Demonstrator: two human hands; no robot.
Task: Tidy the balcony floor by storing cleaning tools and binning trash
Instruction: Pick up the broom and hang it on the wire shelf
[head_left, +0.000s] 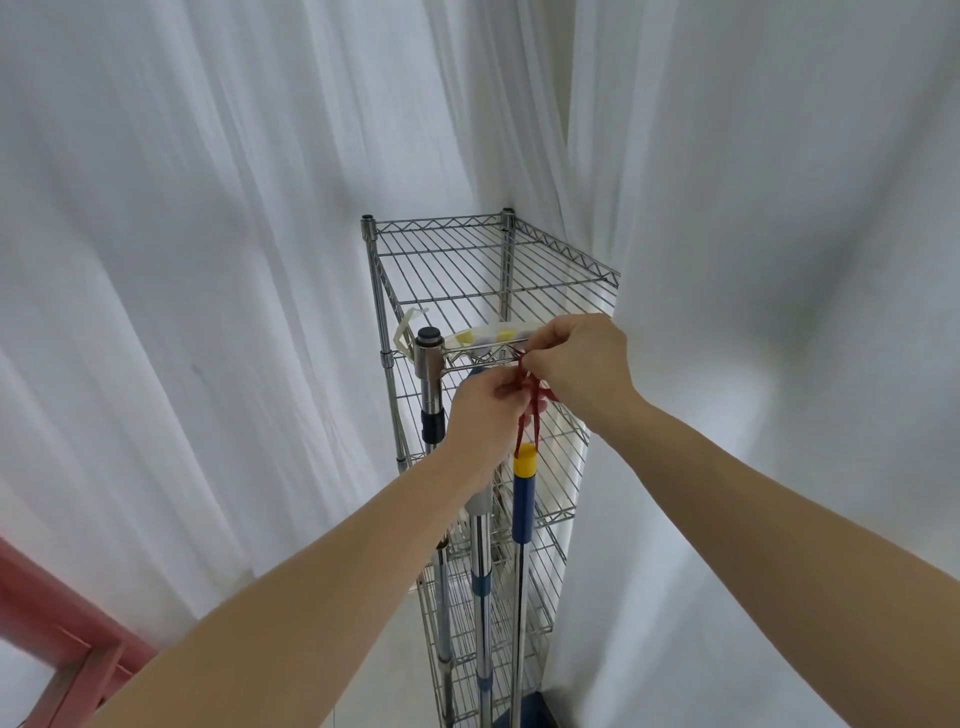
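Observation:
A tall metal wire rack (447, 260) stands in the corner between white curtains. A long tool handle (523, 504), blue with a yellow cap, hangs by a red cord (530, 395) at the rack's front rail. My left hand (480, 415) pinches the cord from the left. My right hand (582, 364) pinches the cord's upper end right at the rail. Two more chrome handles (480, 561) hang or lean beside it against the rack's front. A flat white and yellow object (488, 335) lies on the top shelf near my right hand.
White curtains (208, 260) close in on both sides of the rack. A red metal frame (57, 639) sits at the lower left. A black-capped corner post (429, 364) stands left of my hands. A white strap (408, 325) hangs from the rack's left side.

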